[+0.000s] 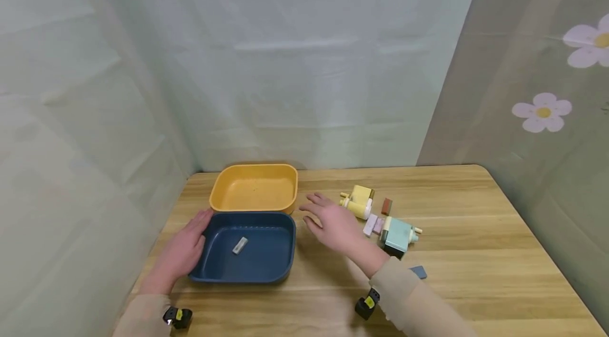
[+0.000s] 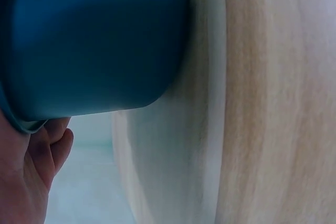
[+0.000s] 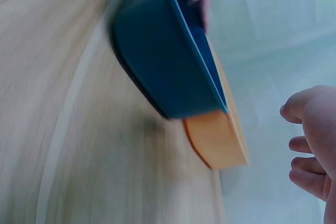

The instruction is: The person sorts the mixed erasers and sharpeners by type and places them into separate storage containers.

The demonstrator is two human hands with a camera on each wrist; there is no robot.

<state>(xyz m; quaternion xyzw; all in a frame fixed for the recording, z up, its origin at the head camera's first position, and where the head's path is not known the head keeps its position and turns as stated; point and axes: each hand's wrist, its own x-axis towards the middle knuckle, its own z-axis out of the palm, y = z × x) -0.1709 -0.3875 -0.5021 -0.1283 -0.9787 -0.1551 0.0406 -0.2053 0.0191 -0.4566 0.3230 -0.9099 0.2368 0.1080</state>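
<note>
My left hand (image 1: 185,250) lies along the left side of a dark blue bin (image 1: 280,275), its fingers stretched out at the rim. In the left wrist view, fingertips (image 2: 60,148) show beside the bin's corner. Inside that bin lies a small whitish-grey block (image 1: 240,245). My right hand (image 1: 334,224) hovers just right of the bins, fingers loosely spread, with nothing in it; the right wrist view shows its thumb and fingers apart from both bins. Nearest to it on the right are a yellow crank device (image 1: 360,202) and two small lilac blocks (image 1: 370,225).
Behind the blue bin stands a yellow bin (image 1: 254,170). Right of the right hand sit a teal crank device (image 1: 398,234), a reddish-brown block (image 1: 387,206) and a blue-grey block (image 1: 418,272), partly behind the sleeve. Cloth curtains (image 1: 304,78) border the wooden table (image 1: 495,273).
</note>
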